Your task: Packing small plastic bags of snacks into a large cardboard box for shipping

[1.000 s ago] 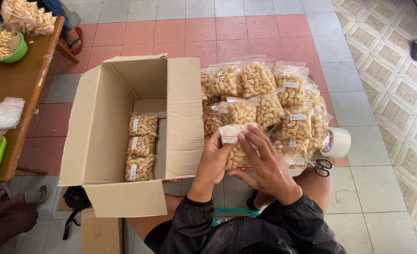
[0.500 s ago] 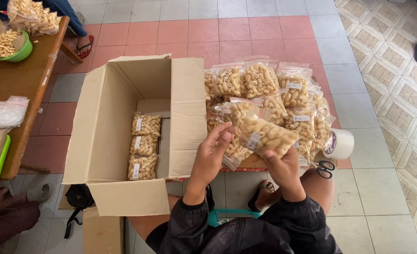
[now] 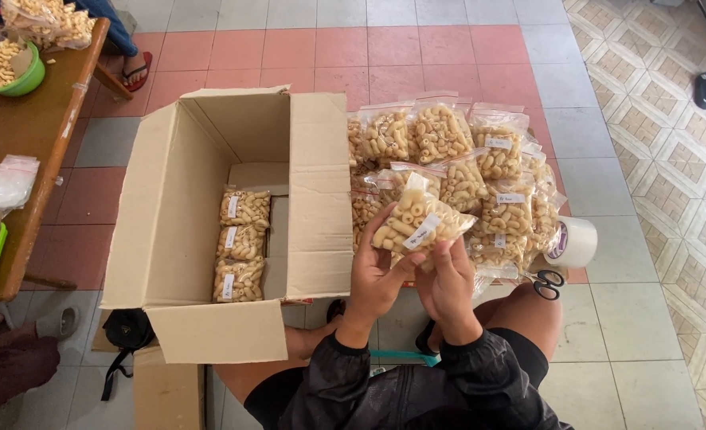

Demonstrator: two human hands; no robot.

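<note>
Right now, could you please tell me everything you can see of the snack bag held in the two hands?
The snack bag is a small clear plastic pouch packed with pale, curled crackers, bearing a white label on its front. It is tilted, sealed top pointing up-left, held above the floor between the open cardboard box and the pile of like bags. The left hand grips it from below; the right hand supports its lower edge.
</note>
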